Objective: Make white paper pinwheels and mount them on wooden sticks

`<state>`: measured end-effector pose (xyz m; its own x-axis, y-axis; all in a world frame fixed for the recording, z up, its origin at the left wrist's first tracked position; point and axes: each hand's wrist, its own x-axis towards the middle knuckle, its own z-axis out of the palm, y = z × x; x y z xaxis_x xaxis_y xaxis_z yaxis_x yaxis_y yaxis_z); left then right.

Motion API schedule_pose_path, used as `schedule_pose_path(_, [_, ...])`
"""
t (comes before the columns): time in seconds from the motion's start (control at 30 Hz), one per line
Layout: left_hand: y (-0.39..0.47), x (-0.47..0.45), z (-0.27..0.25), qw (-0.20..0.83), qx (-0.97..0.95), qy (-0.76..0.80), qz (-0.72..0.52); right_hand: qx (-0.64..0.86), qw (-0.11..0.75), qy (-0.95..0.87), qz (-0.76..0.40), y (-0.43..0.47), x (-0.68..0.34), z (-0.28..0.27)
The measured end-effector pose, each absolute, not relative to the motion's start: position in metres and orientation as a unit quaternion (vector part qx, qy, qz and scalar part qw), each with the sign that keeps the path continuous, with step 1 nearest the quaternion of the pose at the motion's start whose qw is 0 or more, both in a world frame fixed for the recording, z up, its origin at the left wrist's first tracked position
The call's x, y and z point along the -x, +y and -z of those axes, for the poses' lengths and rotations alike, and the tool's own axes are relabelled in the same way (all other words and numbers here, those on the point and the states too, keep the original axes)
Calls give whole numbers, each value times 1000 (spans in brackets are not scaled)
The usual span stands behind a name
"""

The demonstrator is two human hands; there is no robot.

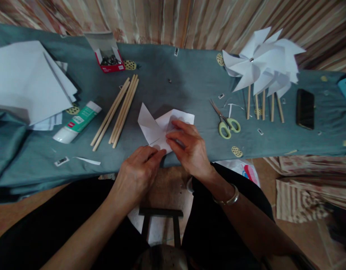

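Note:
A white sheet of paper (148, 125), cut and partly folded, lies at the near edge of the cloth-covered table in front of me. My left hand (140, 168) grips its near edge between thumb and fingers. Over the right part of the paper, my right hand (188, 148) presses a folded-in flap near the centre with thumb and fingertips. The left flap stands up from the table at a slant. Part of the paper is hidden under both hands. Just beyond it lies a small metal pin (169, 80).
Left are wooden sticks (123, 112), a glue stick (77, 123), white paper sheets (26, 82) and an open red box (109, 62) of pins. On the right are green-handled scissors (228, 125), finished paper pinwheels (253, 60) on sticks and a phone (305, 108). Paper scraps (88, 161) lie about.

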<state>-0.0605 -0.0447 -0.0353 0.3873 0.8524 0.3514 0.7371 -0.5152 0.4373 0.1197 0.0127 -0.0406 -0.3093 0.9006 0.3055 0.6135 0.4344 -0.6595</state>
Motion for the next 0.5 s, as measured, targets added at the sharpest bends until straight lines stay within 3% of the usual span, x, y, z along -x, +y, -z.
schedule_pose_path(0.5, [-44, 59, 33, 107, -820, 493, -272, 474, 196, -847, -141, -5, -121, 47])
